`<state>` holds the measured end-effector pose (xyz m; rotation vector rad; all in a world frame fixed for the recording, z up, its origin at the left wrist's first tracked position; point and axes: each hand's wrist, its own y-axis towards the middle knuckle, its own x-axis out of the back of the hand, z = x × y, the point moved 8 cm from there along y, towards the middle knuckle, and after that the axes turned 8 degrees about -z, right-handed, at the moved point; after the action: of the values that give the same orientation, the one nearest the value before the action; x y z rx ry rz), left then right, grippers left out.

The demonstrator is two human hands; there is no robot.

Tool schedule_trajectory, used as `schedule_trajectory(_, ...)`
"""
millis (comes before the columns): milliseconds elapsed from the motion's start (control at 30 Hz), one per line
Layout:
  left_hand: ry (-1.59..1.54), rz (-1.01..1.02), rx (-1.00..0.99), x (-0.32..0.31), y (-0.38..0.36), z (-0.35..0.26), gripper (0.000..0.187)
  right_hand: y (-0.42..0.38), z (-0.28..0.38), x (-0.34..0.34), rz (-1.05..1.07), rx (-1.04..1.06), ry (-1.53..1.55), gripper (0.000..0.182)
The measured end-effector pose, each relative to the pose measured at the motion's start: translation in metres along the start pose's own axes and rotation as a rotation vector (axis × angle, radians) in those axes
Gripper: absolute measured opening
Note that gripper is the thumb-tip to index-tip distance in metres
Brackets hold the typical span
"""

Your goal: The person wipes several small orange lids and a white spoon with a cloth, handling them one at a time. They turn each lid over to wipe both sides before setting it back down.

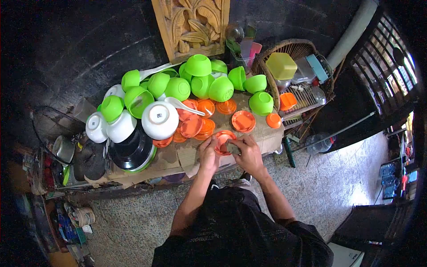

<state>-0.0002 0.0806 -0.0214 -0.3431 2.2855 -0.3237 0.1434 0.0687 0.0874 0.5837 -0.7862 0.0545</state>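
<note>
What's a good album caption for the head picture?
Left hand and right hand at a round orange dish, before round green bowls.

Black T-shirt (240,222), loose short sleeves (309,238), faint lettering (208,238) across the fabric, too dim to read. Forearms (193,193), left hand (208,155) and right hand (250,155) bare. Dark footwear (246,176) partly visible, details too small to tell.

Orange dish (222,137), one, held in left hand (207,155); right hand (250,155), fingers bent at the dish's opposite side. Cardboard (269,139) beneath. Beyond: further orange dishes (243,121), some stacked; green bowls (177,89), heaped; white bowls (159,119), several upturned; white spoon (184,107); black basin (132,149), inverted. At right: wicker basket (288,43) containing yellow container (281,66).
</note>
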Motion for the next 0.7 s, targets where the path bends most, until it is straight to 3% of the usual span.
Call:
schedule_trajectory(67, 0.004, -0.002, 0.017, -0.002, -0.001, -0.002, 0.032, 0.008, -0.007, 0.007, -0.069, -0.044, -0.033, 0.051)
schedule_trajectory(300, 0.019, -0.024, -0.067, 0.009, 0.008, 0.003, 0.035, 0.022, 0.0, 0.005, -0.216, -0.091, -0.122, 0.057)
schedule_trajectory(367, -0.03, -0.01, -0.02, 0.006, 0.009, 0.004, 0.034, 0.019, 0.005, -0.017, -0.081, -0.103, -0.092, 0.061)
schedule_trajectory(533, -0.036, -0.087, -0.036, 0.011, 0.001, -0.001, 0.03, 0.007, 0.019, -0.03, -0.013, 0.005, -0.059, 0.064)
schedule_trajectory(633, -0.01, -0.017, -0.029, 0.003, -0.001, -0.005, 0.029, 0.002, 0.028, -0.024, 0.01, 0.101, -0.02, 0.062)
schedule_trajectory(700, 0.011, -0.071, 0.033, 0.007, -0.001, -0.001, 0.029, -0.003, 0.032, -0.016, 0.096, 0.142, 0.053, 0.046)
